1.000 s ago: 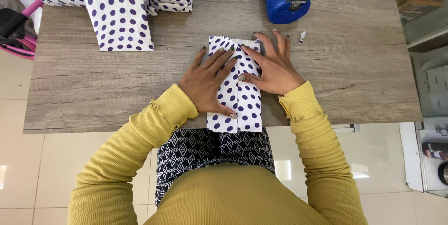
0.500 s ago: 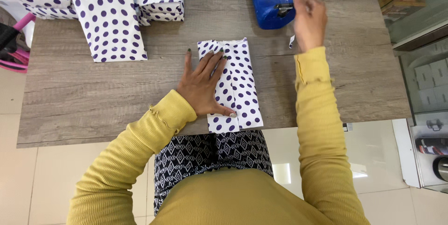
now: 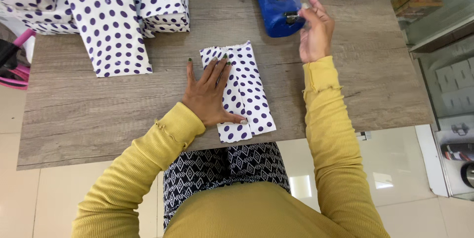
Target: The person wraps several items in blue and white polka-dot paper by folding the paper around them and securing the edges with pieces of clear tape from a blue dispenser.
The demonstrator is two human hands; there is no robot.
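- Progress, as I judge it: paper is folded around the parcel (image 3: 239,92), seam meeting down the middle; no tape shows on the seam yet, and the far end looks unfolded.
- Left hand (image 3: 210,92) lies flat and spread on the parcel, pinning the seam, grasping nothing.
- Right hand (image 3: 313,30) is at the blue dispenser (image 3: 276,6), fingertips pinched at its cutter; whether tape sits between them I cannot tell.
- Parcel: flat, oblong, white with purple dots, lying on the surface (image 3: 98,119) under the left hand.
- Wrapped dotted parcels (image 3: 108,16) lie well beyond the left hand.

Shop counter: glass display case (image 3: 434,16), wrapped parcels (image 3: 108,16), tape dispenser (image 3: 276,1).
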